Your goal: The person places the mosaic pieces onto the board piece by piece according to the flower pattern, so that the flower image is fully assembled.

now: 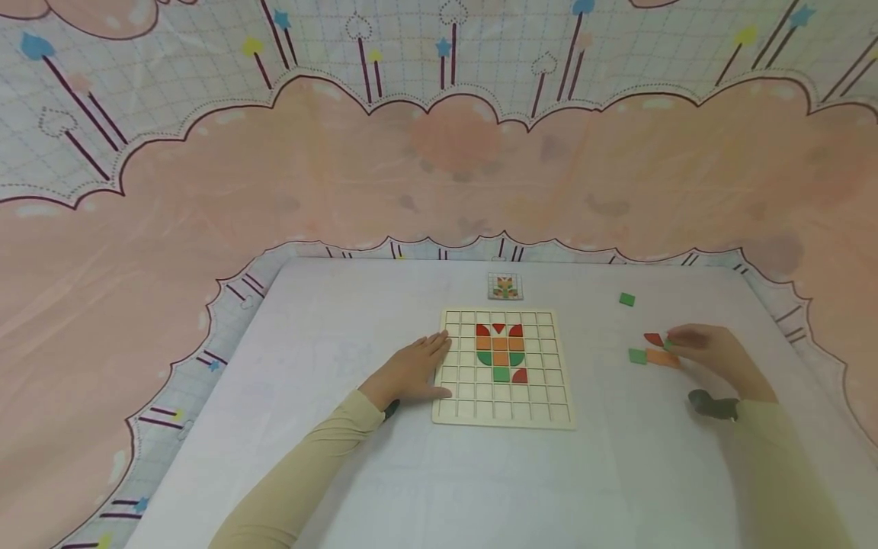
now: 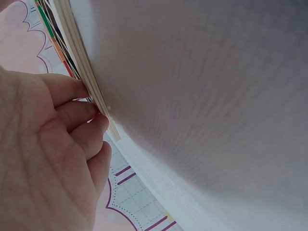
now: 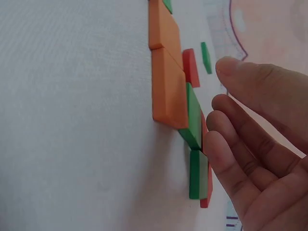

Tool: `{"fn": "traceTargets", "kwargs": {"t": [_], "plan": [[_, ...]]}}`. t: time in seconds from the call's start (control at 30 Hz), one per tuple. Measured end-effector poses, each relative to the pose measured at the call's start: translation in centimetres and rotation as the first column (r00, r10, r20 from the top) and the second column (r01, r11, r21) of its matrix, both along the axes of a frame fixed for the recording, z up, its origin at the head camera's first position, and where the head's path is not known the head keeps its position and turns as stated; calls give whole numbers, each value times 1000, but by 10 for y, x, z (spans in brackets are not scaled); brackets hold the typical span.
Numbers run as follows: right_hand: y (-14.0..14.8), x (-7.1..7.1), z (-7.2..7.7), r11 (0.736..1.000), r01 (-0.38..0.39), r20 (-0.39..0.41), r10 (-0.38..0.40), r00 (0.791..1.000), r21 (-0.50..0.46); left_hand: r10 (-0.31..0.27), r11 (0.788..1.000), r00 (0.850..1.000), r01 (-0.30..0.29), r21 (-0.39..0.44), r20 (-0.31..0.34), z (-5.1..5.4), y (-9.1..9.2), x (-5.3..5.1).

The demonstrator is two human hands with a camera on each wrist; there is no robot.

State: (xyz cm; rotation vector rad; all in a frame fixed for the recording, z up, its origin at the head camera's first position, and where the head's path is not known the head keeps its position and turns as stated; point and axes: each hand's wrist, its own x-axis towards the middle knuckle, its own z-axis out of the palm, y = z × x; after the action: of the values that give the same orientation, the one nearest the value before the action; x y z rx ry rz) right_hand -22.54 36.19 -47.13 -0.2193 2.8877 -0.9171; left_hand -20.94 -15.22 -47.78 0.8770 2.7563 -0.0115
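My left hand (image 1: 409, 370) rests at the left edge of a pale wooden grid board (image 1: 453, 410), fingertips at its side and thumb near its lower corner. Red, orange and green tiles sit in the board's middle squares, forming a tulip-like shape. In the left wrist view, the fingers touch the board's edge (image 2: 79, 43). To the right, my right hand (image 1: 723, 357) hovers by loose tiles: a red tile (image 1: 652, 338), a green square (image 1: 637, 356) and orange tiles (image 1: 658, 357). The right wrist view has its thumb and fingers apart, beside green tiles (image 3: 192, 118), with nothing visibly held.
A small pattern card (image 1: 505, 287) lies behind the board, showing a coloured figure on a grid. Another green square (image 1: 627, 300) lies farther back on the right. The white tabletop (image 1: 357, 305) ends at a patterned peach cloth (image 1: 343, 168).
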Motion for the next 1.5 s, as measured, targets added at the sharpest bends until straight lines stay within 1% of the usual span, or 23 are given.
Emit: {"fn": "traceTargets", "kwargs": {"t": [0.13, 0.27, 0.37, 0.57, 0.83, 1.0, 1.1, 1.23, 1.37, 1.5], "plan": [[-6, -11, -2, 1000, -10, 25, 10, 1000, 17, -6, 1000, 1000, 6, -7, -3, -1, 0, 0], [-10, -19, -2, 999, 4, 96, -8, 995, 43, -6, 1000, 1000, 6, -6, -7, -1, 0, 0], [-11, -24, -1, 999, -1, 133, -7, 991, 53, -3, 1000, 1000, 3, 8, -6, -1, 0, 0], [-17, -34, 0, 998, -41, 157, 34, 987, 42, -7, 1000, 1000, 7, 13, -9, 0, -1, 1], [-31, -44, 0, 994, -89, 186, 76, 980, 62, 3, 1000, 1000, -3, -8, -1, -1, 0, 0], [-39, -45, 1, 991, -113, 175, 100, 979, 68, 4, 1000, 1000, -4, 3, -1, 0, 0, 0], [-46, -46, 1, 990, -116, 172, 100, 980, 85, 2, 1000, 1000, -2, -7, -6, -1, 0, 1], [-56, -46, 2, 987, -115, 178, 95, 979, 111, 1, 1000, 1000, -1, 4, -6, -1, -1, 1], [-61, -46, 5, 989, -122, 170, 106, 980, 87, 1, 1000, 1000, -1, 11, -6, 0, -1, 1], [-62, -47, 6, 987, -152, 127, 145, 981, 44, 3, 1000, 1000, -3, 5, -4, 0, 0, 0]]}}
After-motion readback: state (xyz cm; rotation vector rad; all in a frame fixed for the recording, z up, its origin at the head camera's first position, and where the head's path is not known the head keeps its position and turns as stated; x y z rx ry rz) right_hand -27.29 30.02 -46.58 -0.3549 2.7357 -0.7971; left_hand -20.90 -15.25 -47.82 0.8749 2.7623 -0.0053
